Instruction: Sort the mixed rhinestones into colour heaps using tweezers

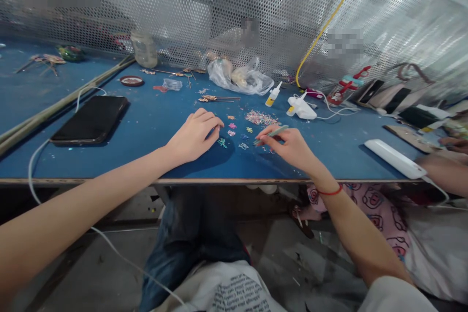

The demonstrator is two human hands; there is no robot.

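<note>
While the right hand (287, 148) pinches a pale green stick (272, 134), grip closed | left hand (195, 136) curled, grip unclear | beside small coloured flower-shaped pieces (231, 132) | blue bench (153, 122)

Bright, rather even indoor light from above, with white glare at the upper right on the perforated metal screen (395, 24) and a pale shine on the black phone (89, 119). Soft, short shadow under the left hand (193, 136) on the blue table (153, 126), and quite sharp focus over the middle of the picture. Strong bending of straight lines toward the edges, a little smearing in the far right corner, and some square pixel blur in patches over the screen.
</note>
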